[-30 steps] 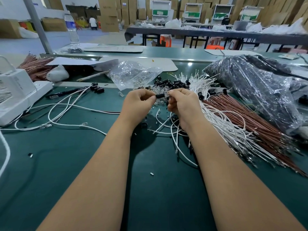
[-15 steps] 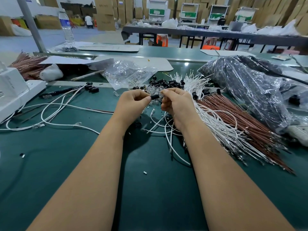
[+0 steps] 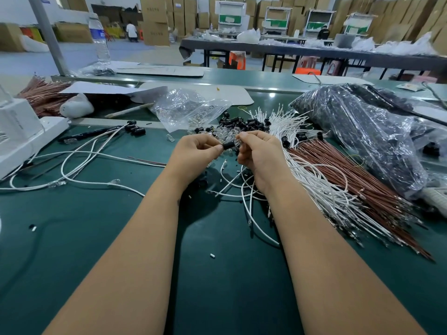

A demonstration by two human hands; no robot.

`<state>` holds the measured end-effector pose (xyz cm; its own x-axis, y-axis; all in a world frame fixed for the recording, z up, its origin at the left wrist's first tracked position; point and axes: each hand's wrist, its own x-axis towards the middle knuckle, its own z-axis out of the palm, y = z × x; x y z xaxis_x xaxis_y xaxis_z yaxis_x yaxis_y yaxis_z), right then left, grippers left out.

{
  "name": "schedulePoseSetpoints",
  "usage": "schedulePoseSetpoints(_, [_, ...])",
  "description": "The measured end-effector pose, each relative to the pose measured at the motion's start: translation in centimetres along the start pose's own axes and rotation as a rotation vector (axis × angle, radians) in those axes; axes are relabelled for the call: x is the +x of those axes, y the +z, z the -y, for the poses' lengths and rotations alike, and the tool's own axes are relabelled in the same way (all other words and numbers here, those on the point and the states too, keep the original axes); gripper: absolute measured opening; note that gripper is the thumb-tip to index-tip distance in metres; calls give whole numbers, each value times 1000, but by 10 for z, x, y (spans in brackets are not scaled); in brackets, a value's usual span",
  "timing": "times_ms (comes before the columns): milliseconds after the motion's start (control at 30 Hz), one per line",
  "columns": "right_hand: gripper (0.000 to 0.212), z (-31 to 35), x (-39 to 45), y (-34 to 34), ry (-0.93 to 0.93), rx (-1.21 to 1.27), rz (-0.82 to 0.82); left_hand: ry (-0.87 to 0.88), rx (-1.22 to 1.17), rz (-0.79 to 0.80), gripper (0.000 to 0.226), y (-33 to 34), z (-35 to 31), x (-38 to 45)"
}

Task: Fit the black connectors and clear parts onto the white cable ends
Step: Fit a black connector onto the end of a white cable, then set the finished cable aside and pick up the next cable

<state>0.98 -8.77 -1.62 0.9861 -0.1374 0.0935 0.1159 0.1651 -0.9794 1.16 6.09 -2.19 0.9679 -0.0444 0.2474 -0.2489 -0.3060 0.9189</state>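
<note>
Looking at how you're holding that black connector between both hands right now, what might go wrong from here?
1. The black connector is pinched only at the fingertips of the left hand and right hand; it could slip into the pile of loose connectors below.
2. White cables loop under the right wrist and may snag or drag.
3. The clear part is barely visible, so its alignment is uncertain.

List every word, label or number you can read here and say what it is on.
None can be read.
Water bottle: blue label, text blurred.
Cardboard boxes: printed marks, too small.
White machine: faint embossed lettering, illegible.
</note>
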Motion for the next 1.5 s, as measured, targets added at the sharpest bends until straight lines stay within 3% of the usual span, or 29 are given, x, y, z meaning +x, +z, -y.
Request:
schedulePoseSetpoints(733, [14,2,-4,2,8,1,-3,3,-68,-52,17,-2,0,1])
schedulePoseSetpoints(1067, [15,1,-3,1,18,-4,69,30,-6,-57,15,2,-8,-3])
schedulePoseSetpoints(1333, [18,-1,-2,2,3,-31,37,36,93,-3,14,8,-6,-3])
schedulePoseSetpoints(1500, [20,3,-4,-1,40,56,120,-12,-14,-43,18,13,-5,1])
